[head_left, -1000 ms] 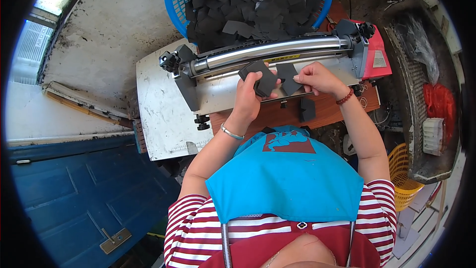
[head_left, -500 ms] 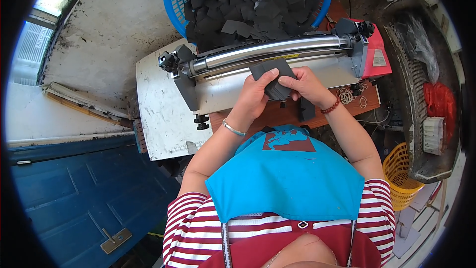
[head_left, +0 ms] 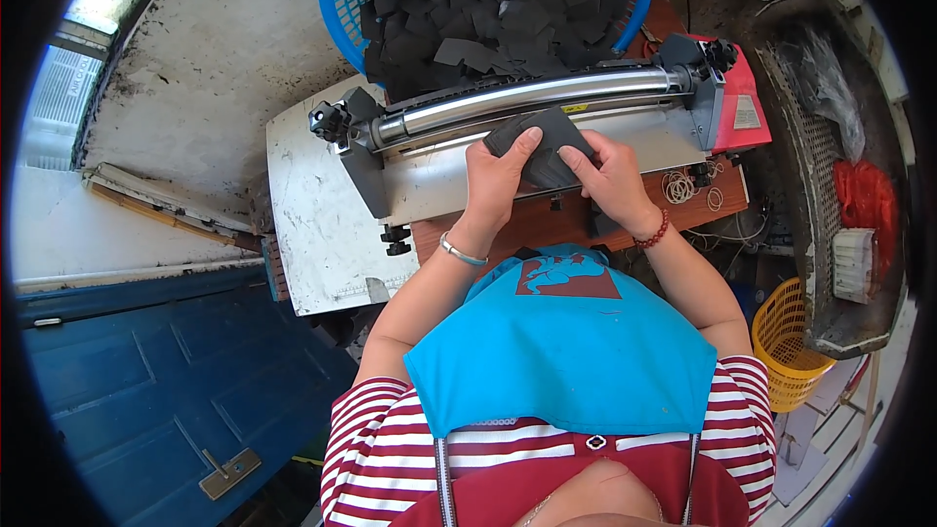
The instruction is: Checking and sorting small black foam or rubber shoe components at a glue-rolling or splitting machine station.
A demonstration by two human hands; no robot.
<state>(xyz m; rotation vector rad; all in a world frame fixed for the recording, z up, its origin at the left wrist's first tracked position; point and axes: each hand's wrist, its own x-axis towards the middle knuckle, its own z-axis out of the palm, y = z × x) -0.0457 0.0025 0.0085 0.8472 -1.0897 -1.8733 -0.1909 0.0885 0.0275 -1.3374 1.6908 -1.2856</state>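
Note:
Between my two hands is a stack of thin black squares [head_left: 549,141], slightly fanned, held over the front of a roller machine [head_left: 547,102]. My left hand [head_left: 498,173] grips the stack from its left side, thumb pressed on top. My right hand [head_left: 613,181] holds its right side, with the thumb on the upper face and the other fingers partly hidden beneath. Behind the machine's steel roller, a blue plastic basket [head_left: 337,15] is heaped with loose black pieces [head_left: 488,10] of the same look.
The machine has black knobs and a pink end housing [head_left: 739,102]. It stands on a brown wooden table [head_left: 468,234], beside a white board [head_left: 312,205]. Loops of pale string [head_left: 678,187] lie to the right. A yellow basket [head_left: 789,351] and a dirty trough [head_left: 815,185] stand farther right; a blue door [head_left: 146,361] is at left.
The stack has turned a little and its squares have shifted in my grip. My right hand has moved slightly right, and its thumb sits nearer the stack's right part.

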